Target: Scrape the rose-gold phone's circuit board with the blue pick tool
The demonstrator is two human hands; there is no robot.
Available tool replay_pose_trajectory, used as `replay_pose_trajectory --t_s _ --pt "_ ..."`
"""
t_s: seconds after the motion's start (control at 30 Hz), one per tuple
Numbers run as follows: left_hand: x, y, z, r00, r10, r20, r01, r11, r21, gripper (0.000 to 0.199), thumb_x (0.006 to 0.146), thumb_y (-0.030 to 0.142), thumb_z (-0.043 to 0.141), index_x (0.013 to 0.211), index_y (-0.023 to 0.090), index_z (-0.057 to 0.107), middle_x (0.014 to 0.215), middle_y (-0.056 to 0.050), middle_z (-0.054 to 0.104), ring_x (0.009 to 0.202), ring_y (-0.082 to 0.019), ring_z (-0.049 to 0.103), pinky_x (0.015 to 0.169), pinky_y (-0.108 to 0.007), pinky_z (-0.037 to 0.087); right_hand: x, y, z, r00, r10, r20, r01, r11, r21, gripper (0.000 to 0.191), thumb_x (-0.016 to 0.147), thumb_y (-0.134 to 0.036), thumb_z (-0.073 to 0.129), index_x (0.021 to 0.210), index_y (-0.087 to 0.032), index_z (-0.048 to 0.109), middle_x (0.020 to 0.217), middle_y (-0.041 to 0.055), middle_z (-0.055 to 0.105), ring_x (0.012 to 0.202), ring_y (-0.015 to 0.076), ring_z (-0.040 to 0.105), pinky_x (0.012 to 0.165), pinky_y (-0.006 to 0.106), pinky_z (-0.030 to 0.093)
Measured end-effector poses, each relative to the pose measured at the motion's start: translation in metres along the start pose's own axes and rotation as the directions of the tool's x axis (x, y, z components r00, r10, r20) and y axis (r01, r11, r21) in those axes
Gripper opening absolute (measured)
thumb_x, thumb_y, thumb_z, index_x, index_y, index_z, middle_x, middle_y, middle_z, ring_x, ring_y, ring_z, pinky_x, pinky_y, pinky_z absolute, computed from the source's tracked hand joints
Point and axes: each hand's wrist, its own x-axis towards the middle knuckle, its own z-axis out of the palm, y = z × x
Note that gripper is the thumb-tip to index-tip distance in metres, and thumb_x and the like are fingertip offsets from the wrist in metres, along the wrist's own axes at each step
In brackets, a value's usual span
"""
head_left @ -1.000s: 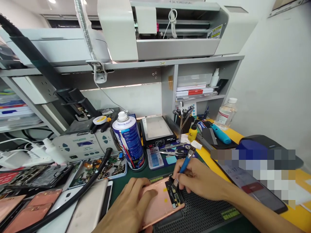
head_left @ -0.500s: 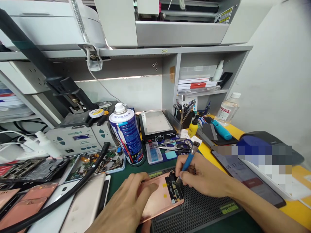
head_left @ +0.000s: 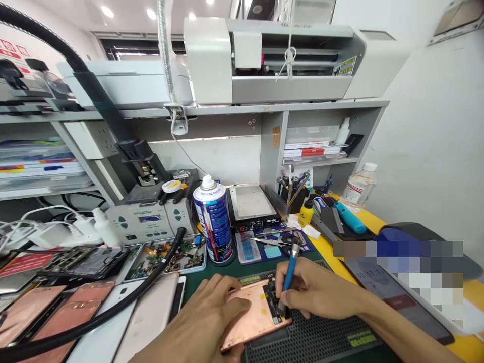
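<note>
My left hand grips the copper-coloured phone back housing by its left side, thumb on the face and other fingers around the edge. A black strip with small parts lies across the housing's right end. In my right hand is a brush with a blue handle, pinched between thumb and fingers. Bristles show at its upper end; the lower tip points down onto the black strip. Beneath the housing lies a dark mat with a honeycomb pattern.
A blue spray can stands behind my left hand. Left of it is a tray of circuit boards, crossed by a thick black hose. Several phone housings lie front left. Tweezers and pliers lie behind; a phone lies at right.
The view has tilted up, so the bench sits lower and further right in the picture. The brush handle stands more upright, and its tip is nearer the front end of the black strip.
</note>
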Motion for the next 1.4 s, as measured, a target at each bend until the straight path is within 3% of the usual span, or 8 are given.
replay_pose_trajectory --t_s 0.27,0.57,0.73,1.1,1.27,1.4 --pt "-0.001 -0.001 0.001 0.997 0.037 -0.06 -0.036 0.999 0.028 0.025 0.071 0.014 0.062 0.094 0.024 0.065 0.127 -0.005 0.054 0.12 -0.029 0.049 0.102 -0.042 0.041 0.005 0.004 -0.007 1.0 -0.005 0.028 0.004 0.999 0.034 0.011 0.075 -0.011 0.06 0.084 -0.014 0.064 0.064 -0.0036 0.061 0.045 0.0058 0.052 0.045 0.016 0.039" --pt "-0.006 0.003 0.001 0.993 0.062 -0.101 -0.057 0.997 0.052 0.02 0.066 0.017 0.059 0.086 0.021 0.062 0.121 -0.007 0.055 0.116 -0.031 0.049 0.098 -0.044 0.042 0.004 0.001 -0.009 0.999 -0.032 -0.027 0.032 0.999 0.0 0.01 0.078 -0.013 0.063 0.088 -0.013 0.065 0.075 0.0011 0.066 0.051 0.0067 0.052 0.05 0.019 0.042" --pt "-0.004 -0.003 0.001 0.993 0.079 -0.088 -0.08 0.997 -0.003 0.019 0.069 0.02 0.06 0.088 0.022 0.063 0.12 -0.005 0.055 0.117 -0.03 0.05 0.099 -0.044 0.042 0.003 0.0 -0.01 0.999 -0.026 0.022 0.026 1.0 -0.005 0.012 0.078 -0.018 0.067 0.088 -0.012 0.068 0.07 0.0002 0.063 0.051 0.008 0.051 0.048 0.02 0.041" --pt "-0.006 -0.002 0.001 0.995 0.067 -0.074 -0.067 0.998 0.012 0.021 0.068 0.019 0.059 0.088 0.023 0.064 0.118 -0.005 0.055 0.114 -0.03 0.05 0.094 -0.041 0.044 0.002 -0.003 -0.009 0.998 -0.049 -0.033 0.048 0.999 -0.024 0.012 0.078 -0.014 0.065 0.089 -0.012 0.069 0.076 0.0029 0.068 0.056 0.0081 0.049 0.05 0.019 0.04" --pt "-0.005 0.003 0.001 0.995 0.054 -0.079 -0.052 0.998 0.031 0.02 0.067 0.019 0.061 0.086 0.022 0.062 0.124 -0.006 0.055 0.119 -0.032 0.049 0.1 -0.044 0.041 0.001 -0.003 -0.008 0.999 -0.043 -0.011 0.043 0.999 -0.022 0.011 0.077 -0.015 0.067 0.087 -0.012 0.07 0.069 0.0001 0.065 0.054 0.0084 0.048 0.049 0.019 0.039" --pt "-0.003 0.006 0.0 0.994 0.061 -0.088 -0.059 0.998 0.033 0.021 0.066 0.018 0.062 0.086 0.022 0.062 0.124 -0.006 0.055 0.119 -0.031 0.049 0.102 -0.044 0.039 0.0 -0.005 -0.011 0.997 -0.056 -0.061 0.056 0.998 -0.008 0.01 0.08 -0.018 0.069 0.088 -0.012 0.068 0.075 0.0017 0.066 0.056 0.0076 0.05 0.05 0.018 0.039"
